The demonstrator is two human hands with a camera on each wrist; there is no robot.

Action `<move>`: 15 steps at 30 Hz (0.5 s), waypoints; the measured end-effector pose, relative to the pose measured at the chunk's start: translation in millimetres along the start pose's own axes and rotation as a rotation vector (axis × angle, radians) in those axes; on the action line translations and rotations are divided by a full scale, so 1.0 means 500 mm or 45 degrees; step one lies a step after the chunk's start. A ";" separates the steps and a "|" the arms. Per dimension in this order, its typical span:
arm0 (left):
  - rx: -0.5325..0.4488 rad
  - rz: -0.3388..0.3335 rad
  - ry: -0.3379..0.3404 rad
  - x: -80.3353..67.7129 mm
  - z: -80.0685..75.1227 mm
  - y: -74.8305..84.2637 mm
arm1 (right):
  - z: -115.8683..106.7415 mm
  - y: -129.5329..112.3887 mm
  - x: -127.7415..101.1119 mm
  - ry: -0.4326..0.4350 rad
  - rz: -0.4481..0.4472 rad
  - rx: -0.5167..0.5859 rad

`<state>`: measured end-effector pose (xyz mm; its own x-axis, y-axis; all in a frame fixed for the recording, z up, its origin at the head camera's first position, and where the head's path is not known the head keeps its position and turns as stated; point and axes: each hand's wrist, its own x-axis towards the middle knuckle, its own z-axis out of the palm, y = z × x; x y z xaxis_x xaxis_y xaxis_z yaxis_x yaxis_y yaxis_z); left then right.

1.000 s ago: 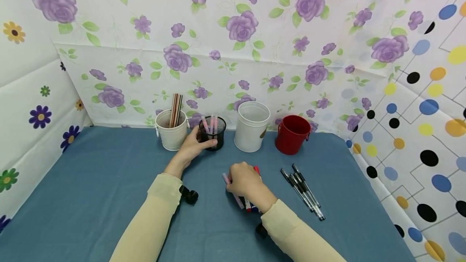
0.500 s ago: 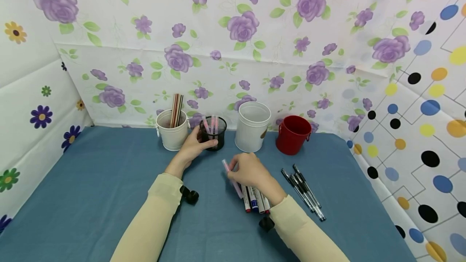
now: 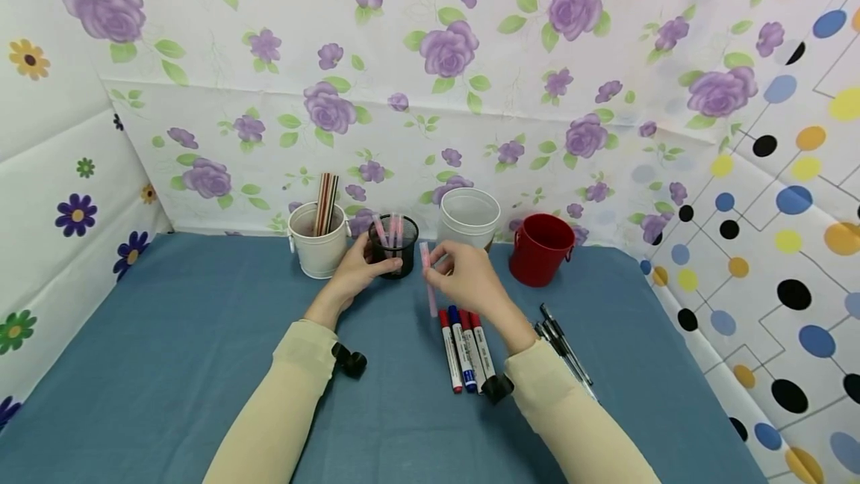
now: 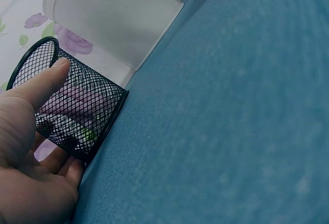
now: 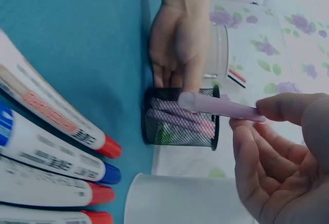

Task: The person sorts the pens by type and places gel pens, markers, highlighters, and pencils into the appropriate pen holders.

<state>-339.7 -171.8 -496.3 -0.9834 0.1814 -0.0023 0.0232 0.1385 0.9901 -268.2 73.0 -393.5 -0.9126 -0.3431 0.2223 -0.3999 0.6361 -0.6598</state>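
text: none legible | white-barrelled markers with red and blue caps [image 5: 49, 147]: printed labels blurred, unreadable | pails, cups: no readable marks

Bright, even light, soft shadows; head view bends at edges, wrist views tinted blue and soft

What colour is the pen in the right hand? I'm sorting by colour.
Pink pen, clearest in the right wrist view.

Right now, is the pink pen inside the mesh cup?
No, the right hand holds the pink pen above the table, beside the mesh cup.
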 end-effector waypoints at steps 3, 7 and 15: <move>0.000 -0.001 0.000 0.000 0.000 0.000 | -0.006 -0.002 0.012 0.055 -0.028 -0.002; 0.004 -0.003 0.001 -0.002 0.000 0.001 | -0.010 -0.004 0.028 0.095 -0.050 0.002; -0.001 0.004 -0.002 0.000 -0.001 0.000 | -0.017 -0.012 0.047 0.140 -0.044 0.035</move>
<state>-340.0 -172.2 -496.1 -0.9831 0.1832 0.0008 0.0264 0.1372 0.9902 -287.9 67.2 -378.1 -0.9027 -0.2857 0.3217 -0.4302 0.6056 -0.6695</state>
